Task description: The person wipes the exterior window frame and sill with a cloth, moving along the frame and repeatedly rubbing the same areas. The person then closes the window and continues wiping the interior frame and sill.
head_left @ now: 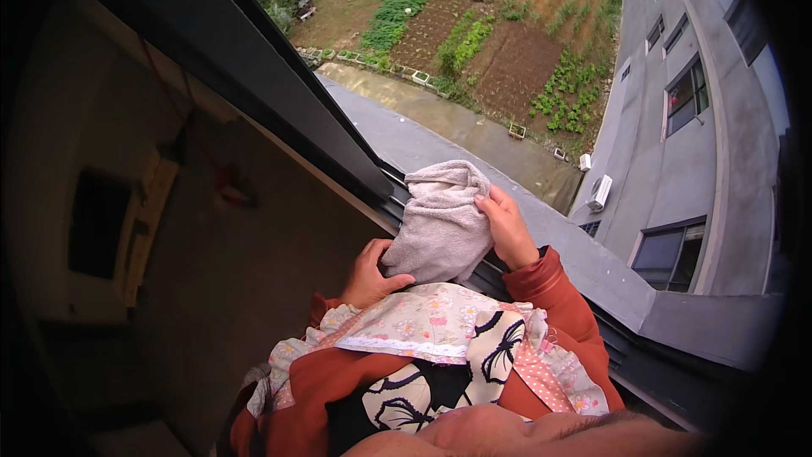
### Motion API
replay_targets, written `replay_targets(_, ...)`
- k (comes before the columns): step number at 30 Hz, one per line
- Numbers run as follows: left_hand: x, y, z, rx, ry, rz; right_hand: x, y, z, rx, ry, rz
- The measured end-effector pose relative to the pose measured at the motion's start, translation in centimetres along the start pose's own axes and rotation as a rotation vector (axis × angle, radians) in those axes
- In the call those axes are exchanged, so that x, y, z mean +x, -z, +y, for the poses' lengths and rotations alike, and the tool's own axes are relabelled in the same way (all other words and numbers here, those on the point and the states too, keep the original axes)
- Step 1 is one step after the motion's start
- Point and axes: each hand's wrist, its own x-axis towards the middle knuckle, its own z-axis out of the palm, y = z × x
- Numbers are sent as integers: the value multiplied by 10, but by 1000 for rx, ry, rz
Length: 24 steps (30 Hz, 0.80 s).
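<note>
A light grey-beige cloth [444, 233], bunched and folded over at its top, lies across the dark window frame between my two hands. My right hand [512, 228] pinches the cloth's upper right edge, thumb on top. At the cloth's lower left corner, my left hand [372, 275] has its thumb on the near side and its fingers curled by the cloth's edge. The fingertips of that hand are partly hidden. Below the cloth, the window track [396, 190] shows only in part.
A dark-framed window sash [279, 76] runs diagonally on my left. Beyond the frame lies a grey outer ledge [541, 241], with a drop to a paved path and garden plots [516, 59]. A grey building wall [677, 169] rises at right. Indoors, left, is a dim floor [245, 288].
</note>
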Motion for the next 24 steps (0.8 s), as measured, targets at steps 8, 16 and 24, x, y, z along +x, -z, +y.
replay_targets(8, -4, 1, -1, -589, 24, -147, 23, -3, -35, -867, -14, 99)
replay_targets(16, 32, 12, 47, -568, -237, -383, 74, -18, -14, -828, 178, -63)
replay_targets(24, 41, -4, 28, -505, -180, -291, 94, -74, -15, -817, 541, -59)
